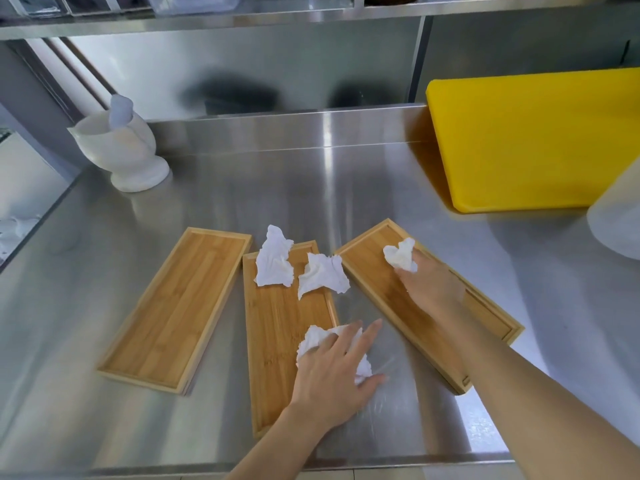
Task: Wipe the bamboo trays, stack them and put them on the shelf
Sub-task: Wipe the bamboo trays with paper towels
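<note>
Three shallow bamboo trays lie side by side on a steel counter: a left tray (175, 310), a middle tray (277, 327) and a right tray (377, 285) angled to the right. My right hand (431, 285) presses a crumpled white tissue (401, 255) onto the right tray's floor. My left hand (334, 370) lies flat on another white tissue (317, 337) at the middle tray's right edge, fingers spread. Two more crumpled tissues, one (275, 259) beside the other (322, 275), rest on the far end of the middle tray.
A white stone mortar with pestle (121, 147) stands at the back left. A yellow cutting board (540, 140) leans at the back right, with a white container (616, 220) in front of it. A steel shelf (242, 19) runs overhead. The counter's front edge is near my arms.
</note>
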A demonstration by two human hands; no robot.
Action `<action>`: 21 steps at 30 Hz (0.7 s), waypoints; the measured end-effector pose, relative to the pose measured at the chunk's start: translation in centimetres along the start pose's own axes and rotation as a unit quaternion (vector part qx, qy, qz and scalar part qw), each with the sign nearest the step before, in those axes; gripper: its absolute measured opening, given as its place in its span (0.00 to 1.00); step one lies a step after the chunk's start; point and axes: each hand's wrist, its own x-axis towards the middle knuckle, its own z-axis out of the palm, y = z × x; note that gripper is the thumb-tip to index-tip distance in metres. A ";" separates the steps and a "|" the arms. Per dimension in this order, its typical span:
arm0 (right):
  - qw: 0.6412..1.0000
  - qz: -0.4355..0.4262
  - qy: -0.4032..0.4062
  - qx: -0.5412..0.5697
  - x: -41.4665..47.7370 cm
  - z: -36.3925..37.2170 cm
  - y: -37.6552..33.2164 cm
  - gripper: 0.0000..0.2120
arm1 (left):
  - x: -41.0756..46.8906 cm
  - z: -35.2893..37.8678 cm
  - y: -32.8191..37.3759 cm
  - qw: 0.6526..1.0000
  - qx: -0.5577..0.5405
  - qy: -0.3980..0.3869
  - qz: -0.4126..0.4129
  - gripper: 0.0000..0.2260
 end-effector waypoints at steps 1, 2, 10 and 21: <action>1.000 -0.001 -0.001 -0.009 0.1 0.2 0.1 0.17 | -0.1 0.1 -0.1 1.000 0.009 0.012 0.012 0.28; 1.000 -0.001 0.000 -0.012 0.1 0.3 0.2 0.15 | -0.1 0.2 -0.2 0.999 0.006 0.020 0.024 0.24; 0.996 0.001 0.071 0.050 0.4 -0.2 -0.2 0.14 | 0.9 1.5 -1.6 0.993 -0.019 0.099 0.065 0.10; 0.988 -0.050 0.082 0.122 0.9 -1.2 0.1 0.04 | 9.9 -1.9 -4.8 0.972 0.076 0.006 -0.221 0.31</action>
